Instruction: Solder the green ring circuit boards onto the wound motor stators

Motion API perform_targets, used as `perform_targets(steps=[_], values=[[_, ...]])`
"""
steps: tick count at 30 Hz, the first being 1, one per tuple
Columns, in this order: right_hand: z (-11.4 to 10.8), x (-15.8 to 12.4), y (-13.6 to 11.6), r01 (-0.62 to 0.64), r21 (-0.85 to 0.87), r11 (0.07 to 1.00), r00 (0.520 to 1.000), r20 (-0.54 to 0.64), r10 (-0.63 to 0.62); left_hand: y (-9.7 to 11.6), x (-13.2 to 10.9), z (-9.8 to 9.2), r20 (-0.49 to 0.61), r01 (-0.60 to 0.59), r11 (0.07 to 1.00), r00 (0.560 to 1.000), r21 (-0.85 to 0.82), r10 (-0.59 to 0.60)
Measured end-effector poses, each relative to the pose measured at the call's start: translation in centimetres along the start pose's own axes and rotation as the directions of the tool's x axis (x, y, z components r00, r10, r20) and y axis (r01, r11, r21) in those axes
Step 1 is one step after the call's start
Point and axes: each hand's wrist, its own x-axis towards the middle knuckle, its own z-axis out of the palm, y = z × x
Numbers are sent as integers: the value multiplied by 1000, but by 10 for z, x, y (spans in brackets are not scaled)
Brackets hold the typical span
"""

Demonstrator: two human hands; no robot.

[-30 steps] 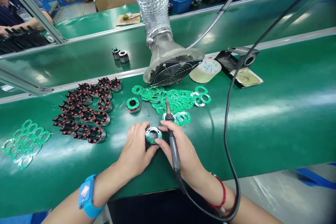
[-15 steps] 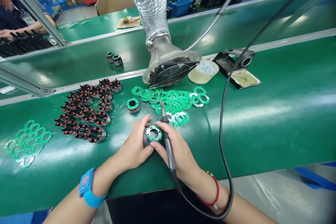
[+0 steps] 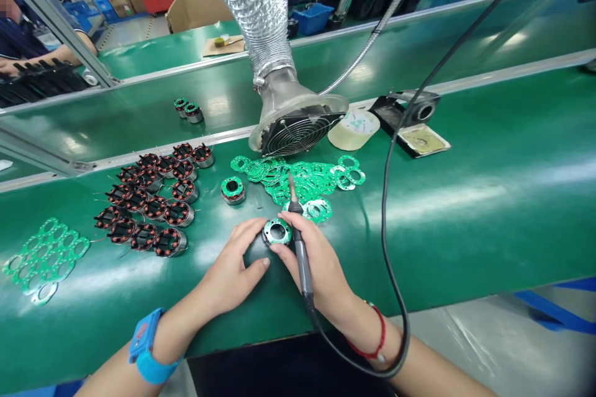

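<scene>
My right hand (image 3: 319,263) grips a soldering iron (image 3: 303,263), its tip pointing away from me over the loose boards. The thumb and fingertip of this same hand touch the edge of a motor stator (image 3: 278,232) topped with a green ring-shaped circuit board. On the stator's other side is my left hand (image 3: 235,270), open, thumb apart from the fingers. Its fingertips are at the stator's left edge; whether they touch it I cannot tell. Another stator with a green board (image 3: 233,190) stands just beyond. A pile of green ring boards (image 3: 305,181) lies past the iron's tip.
Wound stators (image 3: 156,208) stand in a cluster at left, beside a sheet of joined ring boards (image 3: 46,254). A fume extractor hood (image 3: 298,115) hangs ahead. Behind it are a tape roll (image 3: 354,129) and an iron stand (image 3: 414,127). The iron's cable (image 3: 385,217) loops at right. Co-workers sit opposite.
My left thumb has come away from the stator, and the left hand has drawn back slightly. The right hand keeps the iron and stays at the stator. The view has shifted slightly.
</scene>
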Motion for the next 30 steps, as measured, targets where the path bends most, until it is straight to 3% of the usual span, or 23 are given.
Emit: perform_targets(steps=[3, 6, 11, 16, 18, 20, 24, 27, 30], values=[[-1, 1, 0, 38, -37, 999, 999, 34, -36, -1, 2, -4, -14, -24, 999, 1000, 47, 24], [-2, 2, -1, 75, -27, 997, 996, 47, -73, 0, 6, -2, -40, -60, 977, 997, 204, 69], [-7, 1, 0, 50, 31, 998, 998, -34, -49, 5, 14, 9, 13, -140, 845, 988, 516, 156], [-14, -1, 4, -16, 107, 994, 995, -100, 27, 8, 24, -11, -196, 65, 613, 969, 787, 149], [-16, -2, 4, -19, 113, 993, 994, -107, 32, 11, 29, -25, -198, 105, 570, 975, 815, 103], [-18, -2, 4, -18, 115, 993, 994, -106, 31, 15, 34, -37, -123, 78, 555, 991, 828, 44], [-20, -3, 4, 0, 117, 993, 992, -124, 14, 24, 45, -46, -30, 74, 512, 995, 856, -94], [-20, -2, 5, 4, 128, 992, 984, -175, 19, 30, 56, -52, -40, 107, 552, 991, 827, -131], [-20, -1, 6, -45, 136, 990, 978, -196, 71, 36, 78, -73, -112, 147, 578, 989, 803, -96]])
